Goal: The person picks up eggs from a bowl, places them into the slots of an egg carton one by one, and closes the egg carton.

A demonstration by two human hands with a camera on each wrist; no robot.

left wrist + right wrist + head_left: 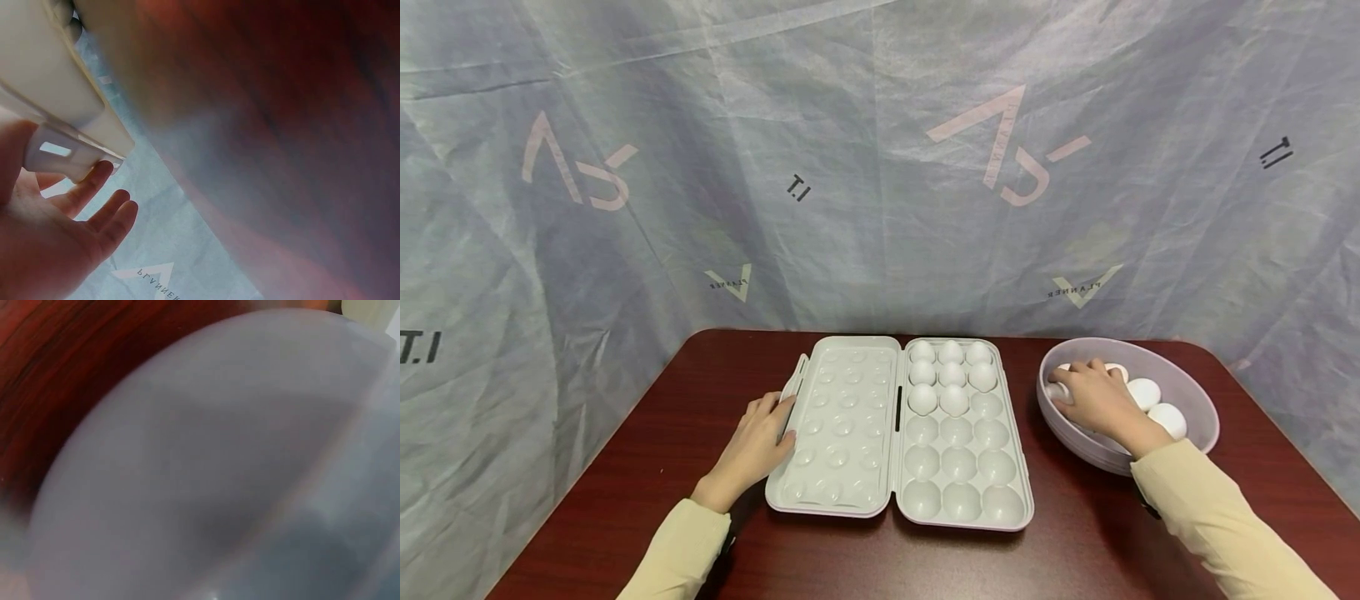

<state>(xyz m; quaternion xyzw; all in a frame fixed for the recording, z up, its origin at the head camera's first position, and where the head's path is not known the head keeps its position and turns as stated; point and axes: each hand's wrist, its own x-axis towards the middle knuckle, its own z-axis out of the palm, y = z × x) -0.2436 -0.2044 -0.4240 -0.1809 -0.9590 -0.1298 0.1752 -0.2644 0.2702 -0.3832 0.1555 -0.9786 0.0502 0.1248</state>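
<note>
A white egg box [891, 504] lies unfolded on the table, its lid on the left and its cupped tray on the right. White eggs [952, 375] fill the tray's two far rows, and two more sit in the third. My left hand [756, 446] holds the latch flap [72, 153] at the lid's outer edge between thumb and fingers. On the right, my right hand [1097, 400] reaches into a pale lilac bowl [1198, 400], its fingers curled over an egg [1057, 392] by the left wall. The right wrist view shows mostly the bowl's outside [156, 456]; that hand is hidden there.
More loose eggs [1167, 419] lie in the bowl, partly covered by the right hand and wrist. The dark red wooden table [880, 558] ends at a grey printed cloth [880, 208] hanging behind it.
</note>
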